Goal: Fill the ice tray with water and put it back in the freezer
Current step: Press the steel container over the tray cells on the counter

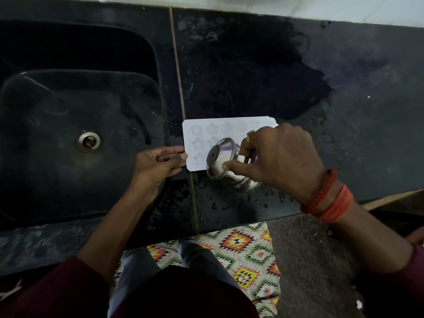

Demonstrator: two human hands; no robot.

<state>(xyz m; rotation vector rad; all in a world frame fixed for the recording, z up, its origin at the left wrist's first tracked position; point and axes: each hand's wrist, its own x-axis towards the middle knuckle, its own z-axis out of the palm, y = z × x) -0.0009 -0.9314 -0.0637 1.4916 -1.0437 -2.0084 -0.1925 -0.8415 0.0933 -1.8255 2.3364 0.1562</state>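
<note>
A white ice tray (202, 138) with star-shaped holes lay flat on the dark counter (344, 111), just to the right of the black sink (68, 111). The left hand (158, 164) held the tray's left edge, its grip pinched on the rim with the thumb on top. The right hand (275, 159) held a shiny steel cup (227, 164) by its handle, grip closed tight around it. The cup was tipped over on its side above the near part of the tray, with its bottom facing the camera. Little drops of water sat on the counter near the front edge. A red thread band (325, 193) was on the right wrist. A bright patterned mat (247, 255) lay on the floor below.
</note>
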